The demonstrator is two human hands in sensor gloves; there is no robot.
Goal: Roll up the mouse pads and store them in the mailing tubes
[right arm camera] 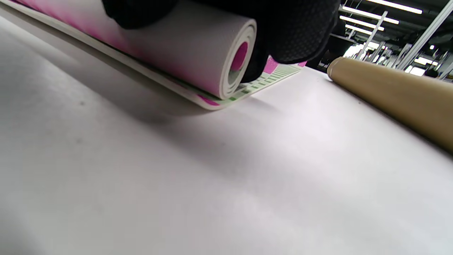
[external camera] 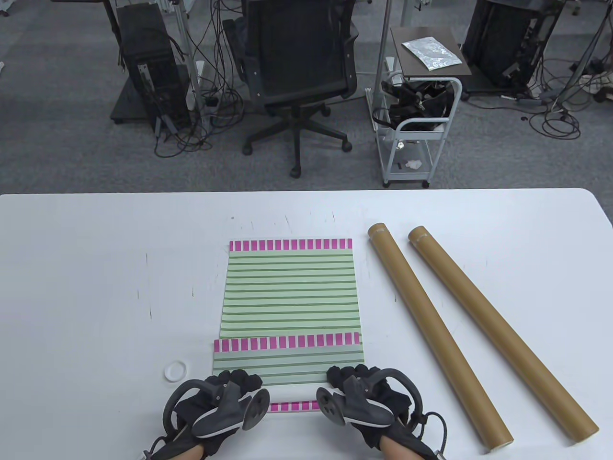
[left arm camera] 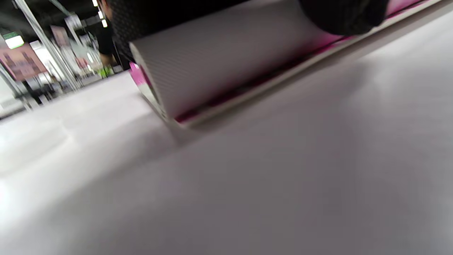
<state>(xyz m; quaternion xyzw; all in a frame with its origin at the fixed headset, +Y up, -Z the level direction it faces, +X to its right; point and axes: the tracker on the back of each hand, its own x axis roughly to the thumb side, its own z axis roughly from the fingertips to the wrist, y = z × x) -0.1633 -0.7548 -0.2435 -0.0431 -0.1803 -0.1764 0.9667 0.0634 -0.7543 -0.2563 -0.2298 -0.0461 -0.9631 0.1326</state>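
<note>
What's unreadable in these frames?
- Roll under the hands: hidden in table view by the trackers; left wrist view is blurred.
- Left hand and right hand fingertips: covered by the trackers.
- Nearest tube end: cut by table view's bottom edge.

On the table [external camera: 96, 287], one mouse pad [external camera: 291, 287] lies flat at the middle, and a second mouse pad [external camera: 287, 366] lies on its near end, partly rolled under the left hand [external camera: 225, 397] and right hand [external camera: 359, 390]. Two mailing tubes [external camera: 433, 335] lie side by side to the right of the pads, and a small ring [external camera: 175, 371] sits just left of the rolled pad
</note>
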